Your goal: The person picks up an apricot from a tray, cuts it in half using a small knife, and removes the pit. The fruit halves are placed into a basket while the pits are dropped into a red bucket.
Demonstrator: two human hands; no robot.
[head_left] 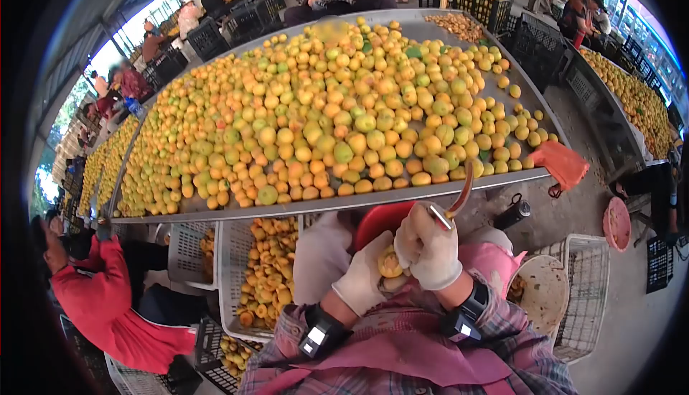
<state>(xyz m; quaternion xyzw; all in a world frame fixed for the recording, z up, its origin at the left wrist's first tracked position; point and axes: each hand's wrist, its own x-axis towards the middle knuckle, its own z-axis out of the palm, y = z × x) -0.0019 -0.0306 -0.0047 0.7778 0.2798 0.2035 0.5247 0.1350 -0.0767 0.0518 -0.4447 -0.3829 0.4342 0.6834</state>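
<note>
My left hand [362, 276], in a white glove, is closed around a yellow apricot [390, 263] in front of my lap. My right hand [430, 248], also gloved, presses close against the same fruit from the right. Its fist grips a curved knife [465, 190], whose thin brownish curve points up and away from the fruit; a shiny metal piece shows at the knuckles. The knife's far side is hidden in the fist. Behind my hands is a red basin [379, 222], partly covered by them. Many apricots [316, 129] lie heaped on the metal table [344, 203] ahead.
A pale crate [228, 273] of cut apricots [265, 273] stands at my left, near a co-worker in red [108, 301]. To the right are a white bucket [542, 291] inside a crate [592, 287], a black flask [512, 212] and an orange-red bag [561, 164] on the table corner.
</note>
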